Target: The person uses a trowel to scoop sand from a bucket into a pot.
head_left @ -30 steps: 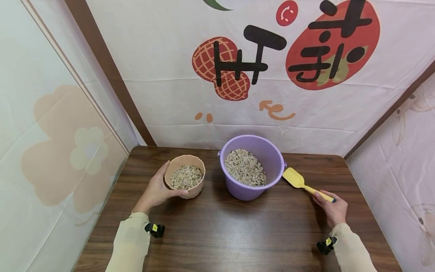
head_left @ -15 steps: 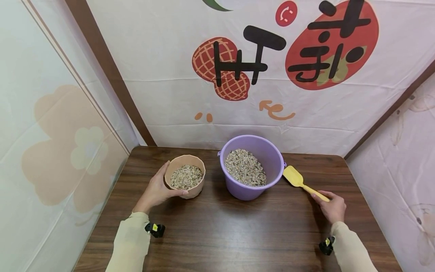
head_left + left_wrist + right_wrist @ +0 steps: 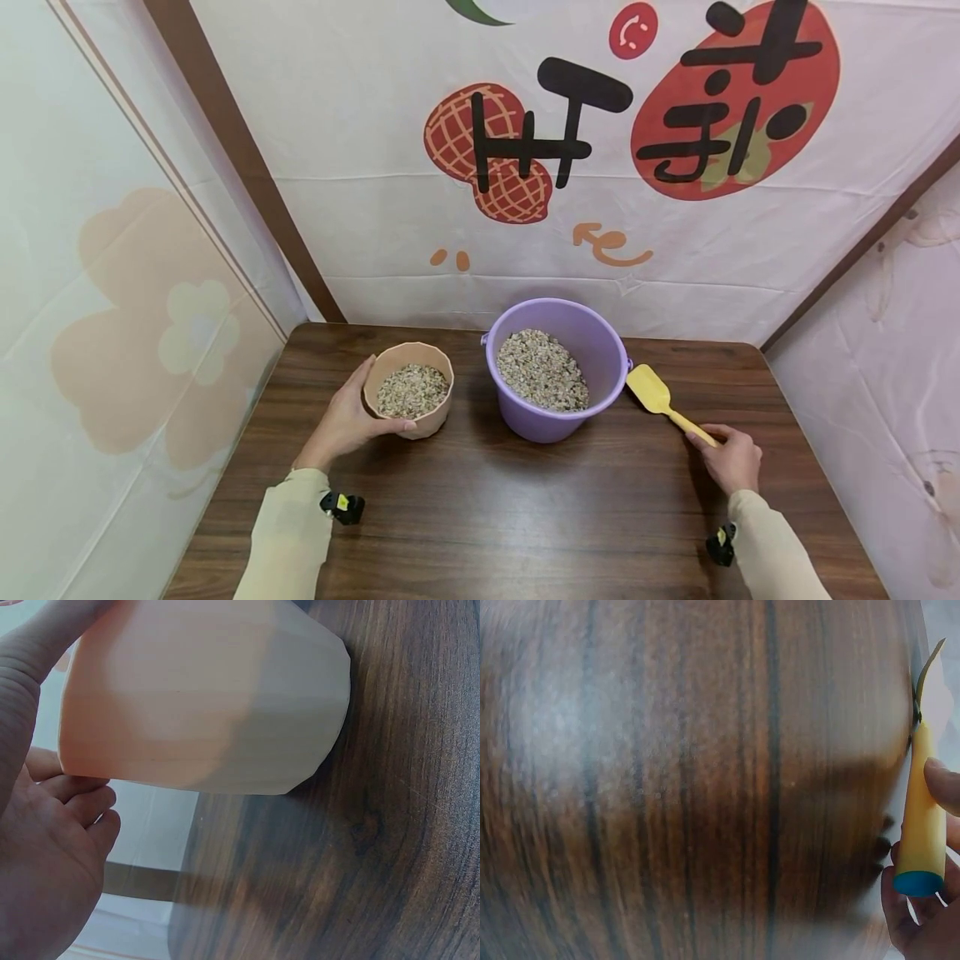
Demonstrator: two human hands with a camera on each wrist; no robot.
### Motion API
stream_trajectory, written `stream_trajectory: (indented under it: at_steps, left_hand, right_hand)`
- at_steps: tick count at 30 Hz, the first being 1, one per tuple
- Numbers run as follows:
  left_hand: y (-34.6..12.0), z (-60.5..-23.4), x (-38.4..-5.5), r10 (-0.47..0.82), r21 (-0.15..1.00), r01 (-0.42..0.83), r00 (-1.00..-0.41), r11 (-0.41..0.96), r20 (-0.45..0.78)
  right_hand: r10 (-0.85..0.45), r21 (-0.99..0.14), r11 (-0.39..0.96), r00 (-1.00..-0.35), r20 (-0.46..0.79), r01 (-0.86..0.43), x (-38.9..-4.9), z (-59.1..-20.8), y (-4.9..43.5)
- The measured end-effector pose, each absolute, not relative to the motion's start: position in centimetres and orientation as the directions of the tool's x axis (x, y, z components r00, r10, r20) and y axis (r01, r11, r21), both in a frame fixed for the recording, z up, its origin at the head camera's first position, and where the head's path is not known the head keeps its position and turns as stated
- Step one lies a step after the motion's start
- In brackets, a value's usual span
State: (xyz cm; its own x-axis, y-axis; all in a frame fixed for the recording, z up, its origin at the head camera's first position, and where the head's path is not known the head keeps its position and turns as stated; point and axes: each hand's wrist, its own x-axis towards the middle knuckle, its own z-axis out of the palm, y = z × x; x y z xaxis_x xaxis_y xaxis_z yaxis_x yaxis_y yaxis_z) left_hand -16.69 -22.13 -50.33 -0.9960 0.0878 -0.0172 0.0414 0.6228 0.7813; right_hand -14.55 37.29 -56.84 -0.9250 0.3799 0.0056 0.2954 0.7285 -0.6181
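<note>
My left hand [image 3: 347, 422] holds a peach-coloured pot [image 3: 431, 423] with faceted sides, thumb along the near side and fingers round the left. Small speckled grey-beige grains [image 3: 412, 392] lie inside the pot. In the left wrist view, the outer wall of the pot [image 3: 202, 697] fills the top, with curled fingers [image 3: 94, 802] at its rim. On the right, my right hand [image 3: 729, 461] grips the handle of a yellow hand shovel [image 3: 651, 390]. The blade points toward the bucket and bears no grains. A blue cap shows on the shovel's handle [image 3: 919, 825] in the right wrist view.
Between the hands stands a purple bucket [image 3: 536, 427] holding more of the same grains, its rim close to the shovel blade. All of it rests on a dark wooden table [image 3: 480, 517]. A printed white cloth [image 3: 360, 225] hangs along the back, with more cloth at both sides.
The right hand and the shovel have shifted slightly, the hand up and left, and the blue handle end has gone out of the head view. The left hand and pot stay put.
</note>
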Motion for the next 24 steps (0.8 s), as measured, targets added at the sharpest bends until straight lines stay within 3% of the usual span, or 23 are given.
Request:
stream_trajectory:
  at_steps: [17,24]
  left_hand:
    - [-22.3,-50.3,-16.8,0.1,0.758,0.058,-0.995,0.649,-0.009]
    - [-22.3,-50.0,-16.7,0.104,0.735,0.064,-0.995,0.675,-0.009]
  right_hand:
    - [0.372,-0.63,0.722,-0.928,0.005,0.286,-13.9,-56.3,37.5]
    - [0.274,-0.573,0.803,-0.956,0.11,0.164,-14.0,-54.7,37.2]
